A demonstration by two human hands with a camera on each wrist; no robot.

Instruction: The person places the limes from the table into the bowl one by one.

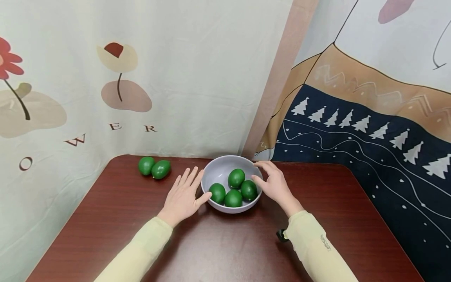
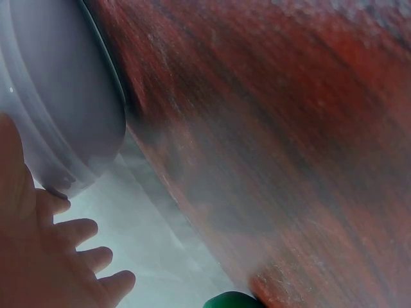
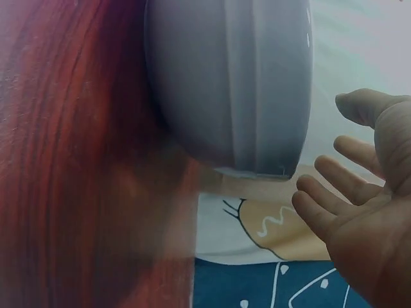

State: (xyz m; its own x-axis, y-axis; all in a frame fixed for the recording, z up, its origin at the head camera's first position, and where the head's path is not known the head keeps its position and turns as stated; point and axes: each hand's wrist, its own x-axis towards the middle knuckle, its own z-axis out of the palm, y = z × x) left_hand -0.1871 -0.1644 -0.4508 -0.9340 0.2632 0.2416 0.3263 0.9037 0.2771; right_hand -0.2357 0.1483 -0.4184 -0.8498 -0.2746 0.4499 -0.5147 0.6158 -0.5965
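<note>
A grey-lilac bowl (image 1: 230, 210) stands near the table's far edge with several green limes (image 1: 233, 198) in it. My left hand (image 1: 181, 199) is at the bowl's left side, fingers straight and spread, its thumb at the rim. In the left wrist view, the left hand (image 2: 45, 250) is close against the bowl (image 2: 58, 83). On the bowl's right, my right hand (image 1: 276, 186) has loosely bent fingers at the rim; whether they touch it I cannot tell. The right wrist view has the right hand (image 3: 359, 212) beside the bowl wall (image 3: 225, 83), holding nothing.
Two more limes (image 1: 161, 169) lie together at the far left of the dark red table (image 1: 229, 250). Behind the table hang a pale printed curtain (image 1: 197, 78) and a dark blue tree-patterned cloth (image 1: 352, 141). A black band (image 1: 281, 235) shows at the right sleeve.
</note>
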